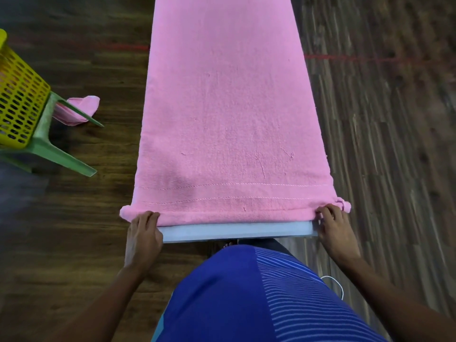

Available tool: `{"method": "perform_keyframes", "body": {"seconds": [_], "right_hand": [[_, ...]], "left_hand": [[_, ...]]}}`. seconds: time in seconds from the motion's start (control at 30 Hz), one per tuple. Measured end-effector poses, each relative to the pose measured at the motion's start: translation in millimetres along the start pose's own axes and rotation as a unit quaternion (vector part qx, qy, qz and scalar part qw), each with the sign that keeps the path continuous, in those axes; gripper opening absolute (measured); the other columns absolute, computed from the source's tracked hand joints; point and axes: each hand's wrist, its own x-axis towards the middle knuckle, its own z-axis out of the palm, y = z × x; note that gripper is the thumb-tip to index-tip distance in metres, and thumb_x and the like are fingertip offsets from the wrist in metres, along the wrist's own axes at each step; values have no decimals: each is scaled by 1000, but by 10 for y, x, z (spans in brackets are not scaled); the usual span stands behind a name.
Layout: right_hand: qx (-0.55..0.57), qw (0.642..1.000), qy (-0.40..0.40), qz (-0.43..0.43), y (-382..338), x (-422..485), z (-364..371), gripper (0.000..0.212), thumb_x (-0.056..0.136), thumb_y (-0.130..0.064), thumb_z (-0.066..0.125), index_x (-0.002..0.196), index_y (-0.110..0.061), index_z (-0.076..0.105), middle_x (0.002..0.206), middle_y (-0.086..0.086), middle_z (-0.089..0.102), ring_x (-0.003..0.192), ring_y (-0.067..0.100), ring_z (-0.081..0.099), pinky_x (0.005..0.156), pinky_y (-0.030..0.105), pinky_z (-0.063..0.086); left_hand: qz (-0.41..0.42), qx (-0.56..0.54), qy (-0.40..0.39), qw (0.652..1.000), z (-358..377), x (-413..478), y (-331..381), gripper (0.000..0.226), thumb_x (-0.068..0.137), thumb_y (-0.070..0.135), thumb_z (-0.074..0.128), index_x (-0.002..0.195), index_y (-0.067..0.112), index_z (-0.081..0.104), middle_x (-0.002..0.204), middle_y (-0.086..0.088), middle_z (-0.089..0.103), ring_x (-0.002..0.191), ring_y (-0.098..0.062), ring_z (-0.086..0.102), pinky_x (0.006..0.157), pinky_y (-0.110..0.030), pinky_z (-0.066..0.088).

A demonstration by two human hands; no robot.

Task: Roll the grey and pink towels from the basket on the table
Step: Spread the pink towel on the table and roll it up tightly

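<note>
A long pink towel (229, 114) lies flat along a narrow table, covering it but for a pale strip of the table's near edge (234, 232). The towel's near end is turned over into a thin roll. My left hand (143, 233) grips that roll at its left corner. My right hand (335, 228) grips it at the right corner, where a small bunch of cloth sticks out. A yellow slotted basket (19, 99) stands on a green plastic chair (47, 144) at the far left. No grey towel is in view.
A crumpled pink cloth (76, 111) lies on the dark wooden floor behind the chair's leg. A red line crosses the floor farther off. My torso in blue clothing stands close against the table's near edge.
</note>
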Motion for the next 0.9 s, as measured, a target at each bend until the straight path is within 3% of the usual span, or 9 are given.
{"method": "perform_keyframes", "body": {"seconds": [0.13,0.33,0.47,0.6,0.8,0.9], "right_hand": [[-22,999,-6,-23,49,79,11,38,69,3,69,105,-5,59,106,13,59,93,33,48,85,45,41],[-26,999,0,-35,143,111,-67,20,80,-17,46,93,-4,55,88,14,53,86,33,43,84,45,35],[-28,998,20,-59,105,115,-89,24,86,-18,35,88,-2,53,85,15,53,76,34,44,78,49,38],[-9,999,-15,28,5,150,-181,16,89,-12,44,90,1,54,90,20,51,81,39,48,76,51,45],[51,992,-70,94,97,139,-142,29,90,-34,39,96,-8,51,110,14,42,100,32,43,92,52,41],[-42,997,-31,57,134,152,-91,19,83,-22,56,95,-7,55,107,16,49,96,36,47,88,51,39]], "left_hand": [[11,-4,-11,1000,-74,67,-48,35,81,-5,67,116,-3,62,116,-20,61,107,-36,58,89,-53,52],[-7,-3,-60,998,-213,165,-108,35,83,-2,65,118,-1,60,114,-19,63,103,-33,58,77,-49,54],[-17,10,-83,996,-246,166,-104,37,84,-1,63,121,0,57,114,-18,61,102,-33,54,68,-46,53],[-20,20,-91,995,-250,215,-87,35,84,-1,60,119,2,56,114,-16,59,104,-31,50,67,-43,51],[-22,25,-93,995,-244,221,-75,32,85,2,62,117,5,57,112,-14,58,103,-29,50,66,-42,53],[-7,25,-90,996,-228,205,-101,31,83,0,64,113,4,58,110,-14,58,99,-29,50,63,-41,52]]}}
